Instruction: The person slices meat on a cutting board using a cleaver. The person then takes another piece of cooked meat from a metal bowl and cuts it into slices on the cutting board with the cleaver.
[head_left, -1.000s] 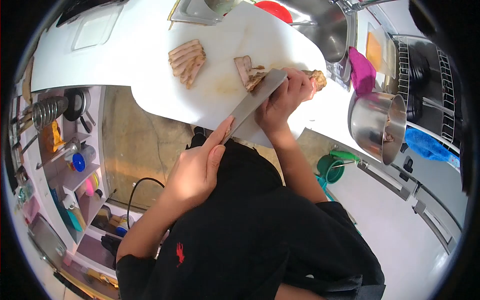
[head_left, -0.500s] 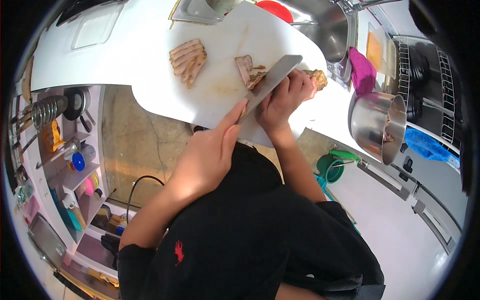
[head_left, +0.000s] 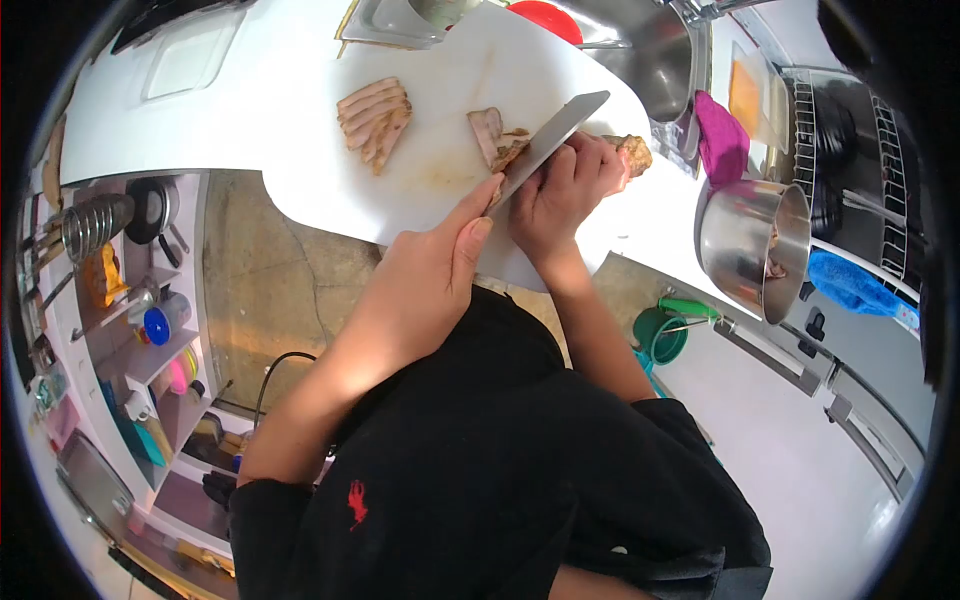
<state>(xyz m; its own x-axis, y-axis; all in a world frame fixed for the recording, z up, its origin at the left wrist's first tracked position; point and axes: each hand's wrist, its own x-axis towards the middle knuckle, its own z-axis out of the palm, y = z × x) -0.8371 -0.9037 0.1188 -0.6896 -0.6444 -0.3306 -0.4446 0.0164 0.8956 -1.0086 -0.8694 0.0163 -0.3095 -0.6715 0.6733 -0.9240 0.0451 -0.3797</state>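
Note:
My left hand [head_left: 415, 285] is closed on the handle of a broad-bladed kitchen knife [head_left: 560, 130], its index finger reaching along toward the blade. The blade slants up to the right, over the cutting board, close beside my right hand. My right hand [head_left: 567, 195] is closed over a chunk of browned cooked meat [head_left: 632, 157], whose far end sticks out past the fingers; the rest is hidden by hand and blade. Left of the blade lie a cut meat slice [head_left: 487, 130] and small bits. A fanned group of several meat slices [head_left: 375, 120] rests farther left on the white cutting board [head_left: 430, 85].
Behind the board are a metal sink [head_left: 655, 75] and a red bowl [head_left: 548, 20]. To the right stand a steel pot [head_left: 740, 240] with some meat inside, a purple cloth [head_left: 722, 140] and a wire dish rack [head_left: 890, 190]. Shelves [head_left: 150, 365] with utensils line the left.
The knife has shifted slightly up and to the right and its blade shows narrower. My left hand has moved a little with it; my right hand stays on the meat.

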